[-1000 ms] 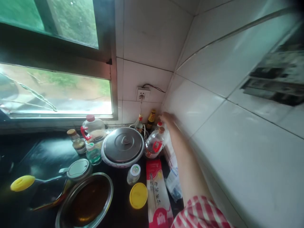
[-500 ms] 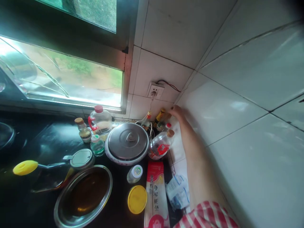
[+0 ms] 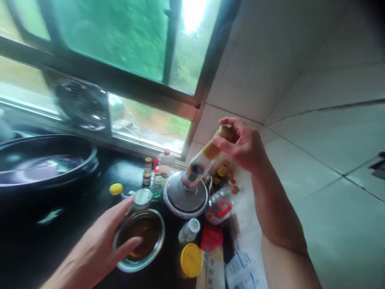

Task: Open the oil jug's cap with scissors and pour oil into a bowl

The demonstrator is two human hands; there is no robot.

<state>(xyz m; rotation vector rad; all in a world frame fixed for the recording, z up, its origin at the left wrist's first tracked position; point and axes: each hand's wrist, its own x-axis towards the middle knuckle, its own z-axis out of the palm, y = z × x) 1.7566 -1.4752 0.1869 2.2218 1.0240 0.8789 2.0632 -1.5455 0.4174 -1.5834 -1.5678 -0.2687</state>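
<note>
My right hand (image 3: 245,144) grips a glass bottle (image 3: 200,164) by its gold-coloured neck. The bottle is tilted, its base low and to the left over a lidded pot (image 3: 186,198), and it is blurred by motion. On the left, my left hand (image 3: 102,237) is stretched out with thumb and fingers apart, holding nothing. It hovers over the near left edge of a metal bowl (image 3: 161,245) with brown liquid in it. A round white-lidded jar (image 3: 142,197) is just beyond its fingertips.
A large wok (image 3: 45,160) stands at the left. Behind the bowl are small jars and a red-handled jug (image 3: 165,162). A red-capped plastic bottle (image 3: 219,204), a yellow-lidded tub (image 3: 191,260), a white-capped jar (image 3: 189,229) and a noodle packet (image 3: 210,257) line the right, near the tiled wall.
My right hand has come back from the corner with a glass bottle in it. My left hand has entered at lower left. The view has swung left, bringing the wok in.
</note>
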